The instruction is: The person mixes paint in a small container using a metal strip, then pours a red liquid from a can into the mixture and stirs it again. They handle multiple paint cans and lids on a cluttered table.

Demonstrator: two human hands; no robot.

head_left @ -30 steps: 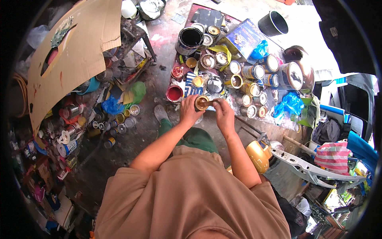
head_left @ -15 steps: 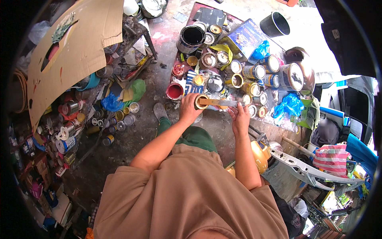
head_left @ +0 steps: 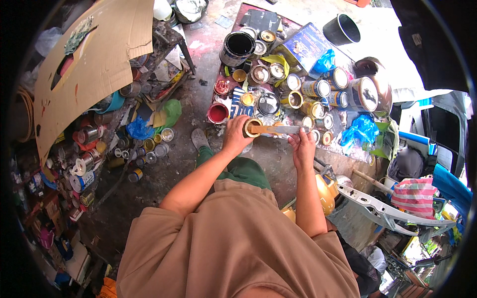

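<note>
My left hand (head_left: 236, 134) grips a small open paint can (head_left: 252, 126) with tan paint inside, held above the ground. My right hand (head_left: 303, 145) holds a flat metal stirring blade (head_left: 276, 129) that lies level across the can's rim, its tip coated in tan paint. Just beyond the can, a group of several paint tins (head_left: 298, 89) covers a stained board on the ground. An open red paint can (head_left: 217, 113) stands left of my left hand.
A big black bucket (head_left: 238, 47) and a black pot (head_left: 341, 29) stand farther off. A cardboard sheet (head_left: 97, 64) leans at the left over shelves of small cans (head_left: 89, 164). A yellow container (head_left: 325, 193) and a white car part (head_left: 387, 211) lie to my right.
The right hand has drawn the blade out of the can and to the right, so it now lies flat across the rim. The left hand keeps hold of the can.
</note>
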